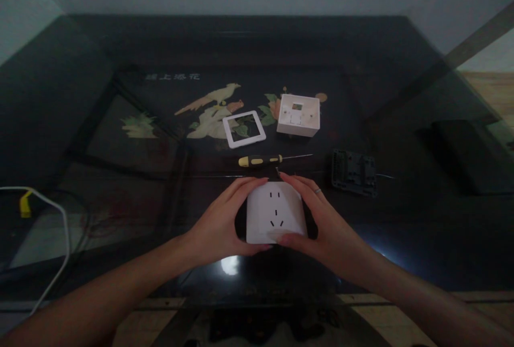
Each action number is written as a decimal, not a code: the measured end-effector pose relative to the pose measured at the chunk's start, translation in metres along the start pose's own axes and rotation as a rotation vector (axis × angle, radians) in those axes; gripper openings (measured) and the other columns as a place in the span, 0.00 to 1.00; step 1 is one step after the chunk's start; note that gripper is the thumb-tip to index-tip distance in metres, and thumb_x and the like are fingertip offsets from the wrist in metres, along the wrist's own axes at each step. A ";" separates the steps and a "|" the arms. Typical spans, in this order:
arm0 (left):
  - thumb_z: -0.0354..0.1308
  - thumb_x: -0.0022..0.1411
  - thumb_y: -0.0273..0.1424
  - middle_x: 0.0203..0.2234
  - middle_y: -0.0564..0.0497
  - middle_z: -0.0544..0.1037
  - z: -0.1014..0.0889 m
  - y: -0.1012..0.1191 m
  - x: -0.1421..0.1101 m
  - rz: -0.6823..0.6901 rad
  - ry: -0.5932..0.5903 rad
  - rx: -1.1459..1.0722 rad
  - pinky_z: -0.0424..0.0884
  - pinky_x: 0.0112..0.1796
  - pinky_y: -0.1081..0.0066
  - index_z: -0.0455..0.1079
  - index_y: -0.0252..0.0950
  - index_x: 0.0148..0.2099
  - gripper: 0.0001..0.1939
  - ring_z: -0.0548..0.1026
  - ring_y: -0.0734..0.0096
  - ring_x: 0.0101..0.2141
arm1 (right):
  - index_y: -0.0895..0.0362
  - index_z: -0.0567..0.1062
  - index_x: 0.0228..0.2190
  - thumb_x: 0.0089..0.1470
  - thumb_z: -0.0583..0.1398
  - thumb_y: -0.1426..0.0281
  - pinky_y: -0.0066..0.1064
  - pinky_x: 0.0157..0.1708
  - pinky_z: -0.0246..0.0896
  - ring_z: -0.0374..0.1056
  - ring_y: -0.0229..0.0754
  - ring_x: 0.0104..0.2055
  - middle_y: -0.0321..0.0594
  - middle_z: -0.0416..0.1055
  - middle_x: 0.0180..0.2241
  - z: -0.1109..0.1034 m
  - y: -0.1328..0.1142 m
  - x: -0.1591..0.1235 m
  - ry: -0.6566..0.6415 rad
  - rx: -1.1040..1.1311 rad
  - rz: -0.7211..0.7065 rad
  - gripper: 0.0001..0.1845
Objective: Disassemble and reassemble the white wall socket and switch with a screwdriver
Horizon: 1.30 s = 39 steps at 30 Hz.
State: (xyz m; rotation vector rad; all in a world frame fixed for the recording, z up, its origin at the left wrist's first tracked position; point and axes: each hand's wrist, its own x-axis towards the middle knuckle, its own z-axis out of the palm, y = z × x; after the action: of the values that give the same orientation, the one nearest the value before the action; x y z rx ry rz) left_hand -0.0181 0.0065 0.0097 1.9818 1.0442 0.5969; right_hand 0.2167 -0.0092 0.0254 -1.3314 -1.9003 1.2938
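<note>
A white wall socket panel [261, 210] with five slots faces up near the table's front edge, gripped from both sides. My left hand [225, 218] curls round its left side, fingers at the far edge and thumb at the near edge. On the opposite side my right hand [321, 218], with a ring on one finger, holds it the same way, thumb lying on the front corner. Just beyond the fingertips lies a yellow-and-black screwdriver [261, 161], its shaft pointing right. A small screw-like piece [277, 171] is close to my right fingertips. The panel's underside is hidden.
Past the screwdriver are a white square frame [227, 131] and an open white mounting box [299, 129]. A dark grey plastic part [354, 171] lies to the right. A white cable [66, 229] with a yellow tag [24, 205] runs along the left of the glossy dark table [241, 42].
</note>
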 end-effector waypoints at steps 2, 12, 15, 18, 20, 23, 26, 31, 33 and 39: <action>0.73 0.47 0.39 0.59 0.44 0.64 -0.003 0.002 0.000 -0.033 0.038 -0.112 0.63 0.59 0.48 0.53 0.47 0.65 0.47 0.66 0.49 0.58 | 0.44 0.55 0.63 0.55 0.65 0.59 0.56 0.66 0.49 0.51 0.53 0.68 0.44 0.53 0.66 -0.007 -0.002 0.000 0.002 0.161 0.004 0.40; 0.73 0.48 0.43 0.60 0.46 0.59 -0.004 -0.006 -0.006 0.051 0.205 -0.162 0.60 0.60 0.46 0.52 0.54 0.66 0.48 0.61 0.46 0.60 | 0.44 0.54 0.62 0.54 0.65 0.54 0.38 0.40 0.73 0.72 0.43 0.45 0.40 0.67 0.46 -0.009 -0.005 0.004 -0.166 0.849 0.227 0.40; 0.72 0.49 0.45 0.61 0.45 0.57 -0.001 -0.009 -0.010 0.054 0.167 -0.183 0.59 0.60 0.43 0.52 0.56 0.67 0.47 0.59 0.43 0.61 | 0.44 0.55 0.61 0.52 0.68 0.58 0.38 0.45 0.70 0.71 0.40 0.44 0.37 0.68 0.45 -0.005 -0.003 0.004 -0.136 0.839 0.236 0.41; 0.68 0.47 0.56 0.65 0.46 0.52 0.001 -0.008 -0.012 0.010 0.105 -0.359 0.61 0.60 0.42 0.53 0.57 0.67 0.48 0.54 0.38 0.64 | 0.45 0.54 0.62 0.52 0.68 0.58 0.42 0.49 0.67 0.71 0.42 0.45 0.39 0.67 0.47 -0.002 0.000 0.004 -0.117 0.810 0.231 0.42; 0.63 0.56 0.54 0.67 0.48 0.51 0.001 -0.004 -0.011 -0.062 0.119 -0.454 0.61 0.61 0.44 0.54 0.57 0.66 0.39 0.52 0.40 0.66 | 0.45 0.53 0.63 0.52 0.67 0.58 0.45 0.50 0.66 0.71 0.43 0.46 0.40 0.67 0.48 -0.001 0.002 0.005 -0.100 0.804 0.211 0.44; 0.61 0.63 0.44 0.67 0.47 0.55 0.001 0.003 -0.007 -0.228 0.154 -0.566 0.69 0.57 0.48 0.53 0.56 0.65 0.32 0.60 0.45 0.65 | 0.46 0.51 0.65 0.53 0.66 0.59 0.48 0.50 0.66 0.71 0.46 0.47 0.43 0.66 0.50 -0.001 0.002 0.006 -0.077 0.778 0.162 0.45; 0.66 0.59 0.41 0.64 0.46 0.62 -0.001 0.011 -0.002 -0.332 0.167 -0.645 0.76 0.51 0.54 0.55 0.52 0.62 0.33 0.69 0.46 0.59 | 0.46 0.49 0.67 0.55 0.64 0.61 0.50 0.49 0.68 0.71 0.48 0.49 0.47 0.64 0.55 -0.006 -0.001 0.008 -0.065 0.657 0.119 0.45; 0.68 0.56 0.39 0.60 0.46 0.68 -0.008 0.027 0.006 -0.338 0.242 -0.638 0.80 0.46 0.60 0.59 0.48 0.60 0.33 0.74 0.49 0.55 | 0.41 0.51 0.67 0.48 0.70 0.62 0.52 0.58 0.64 0.56 0.56 0.66 0.45 0.40 0.71 -0.022 -0.007 0.011 0.012 0.205 -0.080 0.52; 0.67 0.56 0.37 0.59 0.46 0.69 -0.010 0.035 0.011 -0.312 0.251 -0.619 0.81 0.44 0.60 0.60 0.47 0.60 0.31 0.75 0.51 0.53 | 0.40 0.53 0.66 0.42 0.73 0.60 0.56 0.63 0.54 0.45 0.60 0.70 0.42 0.32 0.72 -0.029 -0.007 0.012 0.022 -0.032 -0.171 0.56; 0.63 0.59 0.36 0.63 0.44 0.64 -0.007 0.048 0.042 -0.123 0.249 -0.589 0.82 0.39 0.59 0.63 0.45 0.59 0.27 0.73 0.50 0.54 | 0.41 0.57 0.65 0.47 0.70 0.55 0.59 0.65 0.47 0.48 0.59 0.70 0.46 0.47 0.69 -0.053 -0.004 0.012 0.130 -0.240 -0.248 0.48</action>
State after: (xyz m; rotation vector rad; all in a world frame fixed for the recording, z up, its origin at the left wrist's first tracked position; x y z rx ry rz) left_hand 0.0223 0.0284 0.0545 1.3450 0.9841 0.9736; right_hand 0.2525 0.0235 0.0509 -1.2108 -2.0991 0.8602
